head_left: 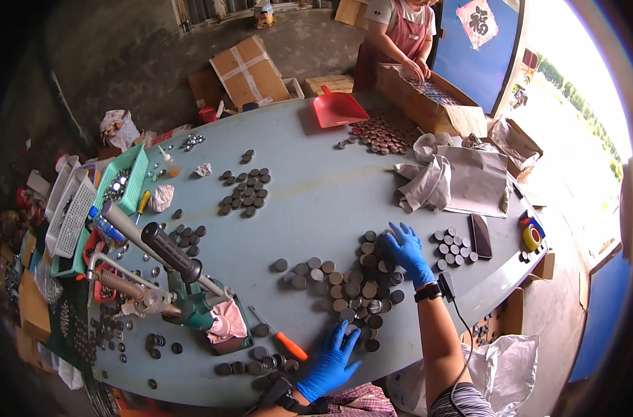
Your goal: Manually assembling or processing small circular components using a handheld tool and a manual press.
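A loose pile of round dark discs (353,288), some with brownish-grey faces, spreads over the table in front of me. My right hand (408,254), in a blue glove, reaches to the pile's upper right edge. Its fingers are stretched out, and the tips lie against or just over the discs there. At the pile's lower end is my left hand (329,367), also blue-gloved, fingers apart beside the nearest discs. I see nothing held in either hand. Left of it lies a screwdriver with an orange handle (291,345), above another group of discs (259,363).
A green hand press (195,306) with a long lever stands at left, near teal baskets (125,177). A phone (480,235) and tape roll (532,236) lie right. Across the table, a person (400,42) reaches into a cardboard box (462,117) beside a red dustpan (339,110).
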A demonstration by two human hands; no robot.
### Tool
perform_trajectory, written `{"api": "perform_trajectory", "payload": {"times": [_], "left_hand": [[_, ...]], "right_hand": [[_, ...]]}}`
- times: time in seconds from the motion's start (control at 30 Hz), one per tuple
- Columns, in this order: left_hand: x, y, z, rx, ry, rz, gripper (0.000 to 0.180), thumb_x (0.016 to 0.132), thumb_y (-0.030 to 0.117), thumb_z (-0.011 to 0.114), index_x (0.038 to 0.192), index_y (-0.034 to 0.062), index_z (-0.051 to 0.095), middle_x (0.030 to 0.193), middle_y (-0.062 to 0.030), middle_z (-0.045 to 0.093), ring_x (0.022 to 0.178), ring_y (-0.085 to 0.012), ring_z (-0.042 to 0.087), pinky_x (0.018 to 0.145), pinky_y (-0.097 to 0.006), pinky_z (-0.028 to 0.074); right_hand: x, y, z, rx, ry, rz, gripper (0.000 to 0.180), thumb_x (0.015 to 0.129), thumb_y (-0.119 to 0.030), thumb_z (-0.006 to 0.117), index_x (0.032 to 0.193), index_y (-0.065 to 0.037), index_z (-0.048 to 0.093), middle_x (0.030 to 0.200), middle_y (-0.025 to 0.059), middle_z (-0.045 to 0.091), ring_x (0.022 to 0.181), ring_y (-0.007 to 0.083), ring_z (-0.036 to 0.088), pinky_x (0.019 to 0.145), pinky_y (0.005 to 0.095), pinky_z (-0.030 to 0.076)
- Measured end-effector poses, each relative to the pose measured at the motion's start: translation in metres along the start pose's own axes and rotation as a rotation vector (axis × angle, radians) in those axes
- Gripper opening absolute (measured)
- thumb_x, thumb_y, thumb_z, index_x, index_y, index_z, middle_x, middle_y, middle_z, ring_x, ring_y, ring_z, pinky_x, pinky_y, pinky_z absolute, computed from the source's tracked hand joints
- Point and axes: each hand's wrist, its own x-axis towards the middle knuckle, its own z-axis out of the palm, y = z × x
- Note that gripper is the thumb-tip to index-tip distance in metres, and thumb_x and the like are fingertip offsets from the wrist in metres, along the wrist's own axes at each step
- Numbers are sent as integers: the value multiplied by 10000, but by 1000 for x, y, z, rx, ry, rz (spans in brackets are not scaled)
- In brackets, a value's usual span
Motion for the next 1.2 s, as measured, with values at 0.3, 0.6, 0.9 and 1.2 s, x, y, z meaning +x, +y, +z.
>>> {"api": "perform_trajectory", "payload": {"times": [0.3,0.6,0.9,1.2], "left_hand": [[-7,-1,-7,-93,-4,10,737,795,256,733,1426,67,404,1497,-231,245,1334,-425,349,1094,-480,339],[48,-87,-78,175,375,-328,617,794,222,731,1334,73,472,1171,-168,535,1007,-367,566,851,-466,465],[54,-103,-85,360,433,-303,391,772,271,748,1084,119,568,963,-86,599,901,-294,598,791,-421,434],[-22,-32,-125,-103,471,-124,482,728,109,787,1160,83,575,1023,-111,560,955,-304,572,870,-403,438]], "right_hand": [[3,-68,39,-56,-269,-214,654,830,-598,599,1388,-267,512,1464,133,426,1356,438,324,1124,537,232],[-16,-112,59,-63,-311,-446,619,827,-507,641,1351,-196,533,1428,169,441,1357,434,327,1096,560,265],[-95,-194,24,429,-140,-155,251,896,-107,618,1140,-56,650,983,126,684,874,289,679,774,358,533],[-159,-219,8,1498,-783,435,264,930,-210,639,1119,-26,646,903,0,648,756,72,534,680,214,419]]}}
